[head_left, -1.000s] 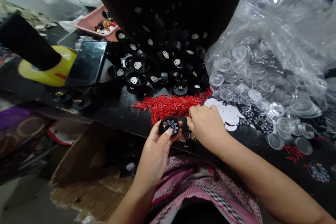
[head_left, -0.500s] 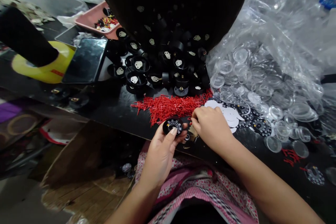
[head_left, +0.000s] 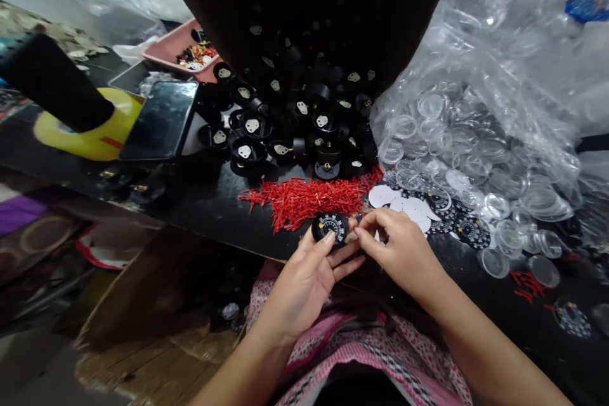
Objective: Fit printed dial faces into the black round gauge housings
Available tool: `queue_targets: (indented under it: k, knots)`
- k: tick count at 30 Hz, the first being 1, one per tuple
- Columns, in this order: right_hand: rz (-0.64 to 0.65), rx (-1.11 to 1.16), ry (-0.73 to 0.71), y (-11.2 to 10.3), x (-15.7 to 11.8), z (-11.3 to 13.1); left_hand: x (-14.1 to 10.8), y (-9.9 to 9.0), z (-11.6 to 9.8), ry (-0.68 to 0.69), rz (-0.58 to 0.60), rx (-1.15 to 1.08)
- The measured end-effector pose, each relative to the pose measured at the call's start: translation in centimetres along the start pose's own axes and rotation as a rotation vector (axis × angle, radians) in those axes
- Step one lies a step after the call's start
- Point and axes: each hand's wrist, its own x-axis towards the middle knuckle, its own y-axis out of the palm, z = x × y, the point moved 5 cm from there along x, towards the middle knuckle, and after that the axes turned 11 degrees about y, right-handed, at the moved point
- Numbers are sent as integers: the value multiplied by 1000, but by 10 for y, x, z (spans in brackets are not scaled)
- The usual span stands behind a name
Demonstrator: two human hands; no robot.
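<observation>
The gauge [head_left: 334, 223] is black, with white marks and one small yellow spot. The pointers [head_left: 309, 200] are bright red, and the discs [head_left: 419, 210] are white. The casings [head_left: 299, 148] are black with whitish plates [head_left: 252, 125]. The tape roll [head_left: 54, 134] is yellow, the tray [head_left: 209, 71] is pink. The garment [head_left: 345, 353] is pink, partly dotted, partly checked in black and white.

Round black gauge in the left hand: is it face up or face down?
Face up: the round black gauge in the left hand shows its white dial markings toward the camera.
</observation>
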Motion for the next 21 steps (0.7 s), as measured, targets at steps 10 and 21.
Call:
queue_targets:
  k: [10,21]
  knots:
    - [-63,40,-116,-12,-13,4,4,3,-3,277,-64,244]
    - [-34,29,-75,-15,-19,7,6,16,1,332,15,591]
